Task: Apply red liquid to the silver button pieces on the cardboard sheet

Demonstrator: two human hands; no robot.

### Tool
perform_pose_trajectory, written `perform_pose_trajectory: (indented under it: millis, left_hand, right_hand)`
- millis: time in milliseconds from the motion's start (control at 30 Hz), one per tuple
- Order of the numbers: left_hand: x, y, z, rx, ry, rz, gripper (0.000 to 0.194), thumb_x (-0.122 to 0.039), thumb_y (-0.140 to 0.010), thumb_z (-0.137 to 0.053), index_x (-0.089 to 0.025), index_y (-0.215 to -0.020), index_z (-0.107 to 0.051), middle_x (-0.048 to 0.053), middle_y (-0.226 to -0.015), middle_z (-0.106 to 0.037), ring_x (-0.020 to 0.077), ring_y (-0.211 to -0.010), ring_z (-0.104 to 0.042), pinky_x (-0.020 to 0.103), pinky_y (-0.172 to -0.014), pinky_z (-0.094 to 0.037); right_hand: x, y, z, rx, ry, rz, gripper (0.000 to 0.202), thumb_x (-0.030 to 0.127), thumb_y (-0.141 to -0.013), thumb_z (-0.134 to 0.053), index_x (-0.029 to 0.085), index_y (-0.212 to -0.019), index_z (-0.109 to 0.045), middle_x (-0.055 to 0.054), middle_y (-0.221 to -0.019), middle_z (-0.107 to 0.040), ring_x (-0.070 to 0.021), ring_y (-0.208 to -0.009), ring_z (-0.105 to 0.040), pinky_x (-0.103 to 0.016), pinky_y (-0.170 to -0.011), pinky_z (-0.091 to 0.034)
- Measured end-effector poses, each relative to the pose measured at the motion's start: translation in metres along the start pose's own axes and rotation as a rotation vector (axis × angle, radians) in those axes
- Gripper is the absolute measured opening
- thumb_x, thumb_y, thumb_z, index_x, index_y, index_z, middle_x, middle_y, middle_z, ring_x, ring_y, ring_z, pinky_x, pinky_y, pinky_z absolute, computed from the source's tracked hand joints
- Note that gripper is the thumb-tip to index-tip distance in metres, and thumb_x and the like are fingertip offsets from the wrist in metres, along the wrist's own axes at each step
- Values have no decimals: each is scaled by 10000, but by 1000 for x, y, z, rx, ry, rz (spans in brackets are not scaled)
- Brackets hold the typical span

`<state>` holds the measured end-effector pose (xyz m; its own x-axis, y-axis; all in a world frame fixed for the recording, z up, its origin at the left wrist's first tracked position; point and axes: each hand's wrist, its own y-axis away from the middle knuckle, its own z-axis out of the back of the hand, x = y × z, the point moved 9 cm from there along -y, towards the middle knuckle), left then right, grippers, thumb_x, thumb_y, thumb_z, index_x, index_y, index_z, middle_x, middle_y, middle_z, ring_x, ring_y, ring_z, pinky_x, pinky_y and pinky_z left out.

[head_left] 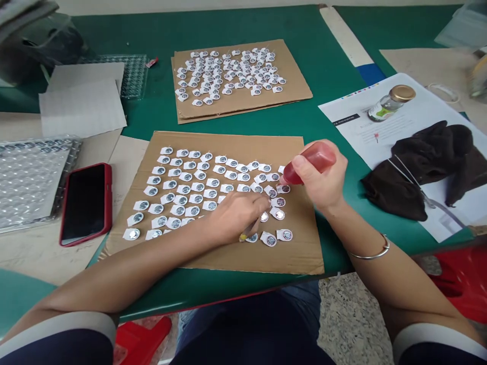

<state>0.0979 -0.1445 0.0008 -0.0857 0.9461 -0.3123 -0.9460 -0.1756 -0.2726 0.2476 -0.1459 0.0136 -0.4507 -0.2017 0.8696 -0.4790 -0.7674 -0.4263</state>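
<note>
R hand point(325, 177) is gripping red bottle point(312, 161), nozzle angling down over white tags point(284, 234) on near cardboard point(297, 262), R side. L hand point(239, 215) is closing round slim stick point(249, 230), hovering low over same tags. Phone point(87, 203) is lying L of cardbd, w/ jar point(391, 103) sitting on paper point(428, 104), far R.

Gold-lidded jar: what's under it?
The jar stands on a printed white sheet, visible around its base. Any print directly beneath is covered.
</note>
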Motion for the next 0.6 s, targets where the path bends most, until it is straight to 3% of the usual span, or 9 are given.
perform_pose_trajectory:
  millis: [67,233,600]
  left_hand:
    - [-6,0,-2,20,-79,-34,145,-72,-807,-434,-119,-740,-553,57,-707,-624,151,-641,-607,264,-590,-525]
    - [-21,3,-2,-23,-215,-135,195,-40,-843,-381,-93,-774,-555,98,-784,-635,168,-651,-625,292,-587,-542]
    - [-26,5,-3,-46,-255,-161,217,-12,-857,-361,-75,-805,-562,118,-795,-650,180,-692,-654,299,-617,-565]
  right_hand:
    - [-3,2,-1,-27,35,-22,354,514,-685,-673,220,-819,-529,-19,-719,-589,-203,-731,-623,-358,-585,-531]
    - [-7,3,-11,42,102,-77,344,492,-674,-691,206,-767,-523,-6,-704,-590,-158,-641,-580,-341,-592,-518]
    - [-7,3,-18,93,123,-83,334,484,-690,-680,201,-742,-509,-11,-685,-578,-144,-609,-557,-321,-560,-501]
